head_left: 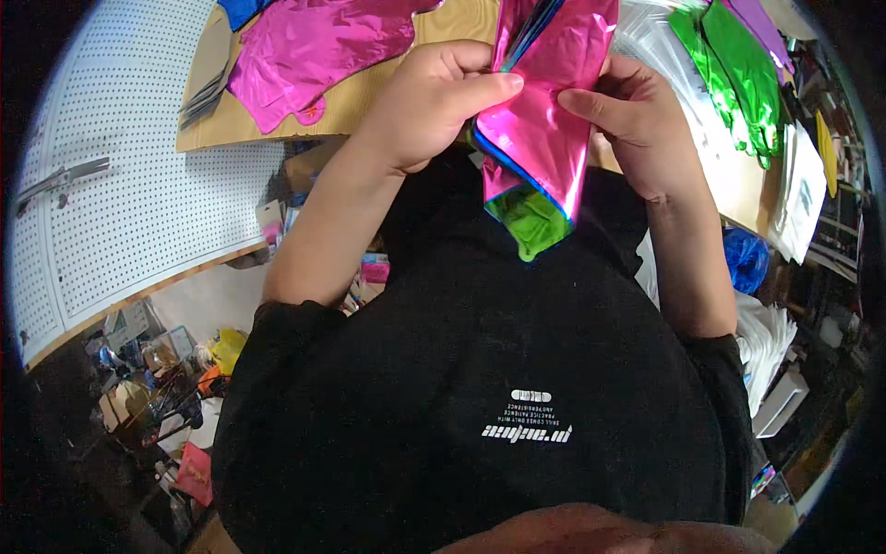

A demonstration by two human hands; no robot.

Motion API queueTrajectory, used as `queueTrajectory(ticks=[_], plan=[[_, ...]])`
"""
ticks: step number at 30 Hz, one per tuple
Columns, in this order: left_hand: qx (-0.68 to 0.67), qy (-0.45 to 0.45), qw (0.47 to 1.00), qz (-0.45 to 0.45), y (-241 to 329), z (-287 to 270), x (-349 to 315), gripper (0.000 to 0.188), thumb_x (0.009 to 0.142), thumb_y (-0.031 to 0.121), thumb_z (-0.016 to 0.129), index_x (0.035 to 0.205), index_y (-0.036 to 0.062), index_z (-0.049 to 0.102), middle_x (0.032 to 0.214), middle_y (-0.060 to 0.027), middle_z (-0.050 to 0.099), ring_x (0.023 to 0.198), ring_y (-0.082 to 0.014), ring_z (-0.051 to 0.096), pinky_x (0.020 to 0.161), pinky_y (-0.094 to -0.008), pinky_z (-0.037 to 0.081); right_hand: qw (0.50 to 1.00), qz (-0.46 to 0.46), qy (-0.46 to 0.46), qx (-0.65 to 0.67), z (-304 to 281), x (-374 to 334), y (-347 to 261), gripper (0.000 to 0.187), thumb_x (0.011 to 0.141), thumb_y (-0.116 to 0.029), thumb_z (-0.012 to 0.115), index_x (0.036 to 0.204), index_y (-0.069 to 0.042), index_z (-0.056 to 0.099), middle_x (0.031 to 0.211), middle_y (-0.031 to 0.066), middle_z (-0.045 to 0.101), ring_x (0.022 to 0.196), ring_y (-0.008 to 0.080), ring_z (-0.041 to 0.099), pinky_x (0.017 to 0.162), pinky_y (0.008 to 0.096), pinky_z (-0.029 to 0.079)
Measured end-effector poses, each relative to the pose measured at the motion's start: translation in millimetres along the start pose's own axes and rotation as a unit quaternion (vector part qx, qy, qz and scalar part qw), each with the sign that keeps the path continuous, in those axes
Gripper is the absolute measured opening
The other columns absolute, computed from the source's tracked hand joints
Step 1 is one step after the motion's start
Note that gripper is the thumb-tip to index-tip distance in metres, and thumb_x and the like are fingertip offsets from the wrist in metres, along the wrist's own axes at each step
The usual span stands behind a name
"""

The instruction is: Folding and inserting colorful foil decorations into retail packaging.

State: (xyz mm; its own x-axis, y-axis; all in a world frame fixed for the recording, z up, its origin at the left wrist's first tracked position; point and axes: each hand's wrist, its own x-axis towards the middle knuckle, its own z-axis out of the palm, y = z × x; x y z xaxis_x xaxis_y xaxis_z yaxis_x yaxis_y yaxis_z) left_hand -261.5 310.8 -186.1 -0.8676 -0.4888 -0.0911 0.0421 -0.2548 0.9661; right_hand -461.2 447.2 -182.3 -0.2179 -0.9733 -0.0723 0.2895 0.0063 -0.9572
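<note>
Both of my hands hold a stack of flat foil balloons (544, 120) above my black shirt. The top sheet is shiny pink, a blue edge shows under it, and a green tail hangs at the bottom. My left hand (434, 102) grips the stack's left edge with the thumb on the pink face. On the right side, my right hand (637, 120) pinches the stack with the thumb across the front.
A wooden table edge (341, 115) lies ahead, with a flat pink foil balloon (305, 55) on it and green foil balloons (738, 74) at the right. White perforated panels (138, 185) fill the left. Clear bags and white packets (798, 194) lie at the right. Cluttered floor items sit at the lower left.
</note>
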Motion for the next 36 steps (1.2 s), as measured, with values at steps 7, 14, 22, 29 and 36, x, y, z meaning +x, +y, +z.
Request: queueTrajectory(ticks=[7,14,22,29,36], plan=[[-0.022,-0.002,0.999,0.033,-2,0,-7,0.021,0.097,-0.002,0.058,0.109,-0.0038,0.075,0.095,-0.0057,0.076,0.084,-0.0075,0.069,0.075,-0.0223,0.054,0.993,-0.111,-0.021,-0.023,-2,-11,3,0.014,0.089,0.009,0.07,0.1,0.002,0.075,0.106,0.0074,0.072,0.099,0.0165,0.068,0.093,0.029,0.052],[0.138,-0.024,0.985,0.097,14,-4,-10,0.031,0.096,-0.008,0.049,0.106,-0.0025,0.078,0.101,-0.0108,0.078,0.091,-0.0133,0.073,0.083,-0.0252,0.058,0.965,-0.199,-0.034,-0.169,-3,-7,5,0.015,0.09,0.011,0.064,0.093,0.0,0.074,0.115,0.0108,0.068,0.108,0.0191,0.065,0.096,0.0299,0.05],[0.103,0.008,0.987,0.12,16,2,-5,0.025,0.099,-0.001,0.054,0.116,-0.0008,0.073,0.101,-0.0044,0.075,0.088,-0.011,0.069,0.08,-0.0274,0.055,0.928,-0.27,-0.012,-0.257,4,-10,4,0.026,0.086,0.022,0.051,0.087,0.002,0.067,0.117,0.017,0.07,0.111,0.024,0.068,0.098,0.0331,0.052],[0.008,-0.034,0.999,0.007,-2,13,3,0.026,0.102,0.019,0.069,0.116,-0.0029,0.069,0.101,-0.0082,0.075,0.086,-0.0104,0.072,0.074,-0.0251,0.058,0.9,-0.294,0.006,-0.32,0,-7,1,0.031,0.083,0.025,0.046,0.088,0.003,0.067,0.116,0.0176,0.07,0.11,0.0252,0.068,0.097,0.0335,0.053],[0.03,0.023,0.999,0.023,-7,15,4,0.023,0.102,0.017,0.069,0.112,-0.0035,0.072,0.091,-0.0059,0.075,0.077,-0.0086,0.07,0.069,-0.0234,0.057,0.99,-0.141,0.015,-0.015,-10,-1,-1,0.022,0.09,0.01,0.053,0.105,0.0,0.064,0.124,0.0175,0.068,0.119,0.0257,0.065,0.1,0.0305,0.051]])
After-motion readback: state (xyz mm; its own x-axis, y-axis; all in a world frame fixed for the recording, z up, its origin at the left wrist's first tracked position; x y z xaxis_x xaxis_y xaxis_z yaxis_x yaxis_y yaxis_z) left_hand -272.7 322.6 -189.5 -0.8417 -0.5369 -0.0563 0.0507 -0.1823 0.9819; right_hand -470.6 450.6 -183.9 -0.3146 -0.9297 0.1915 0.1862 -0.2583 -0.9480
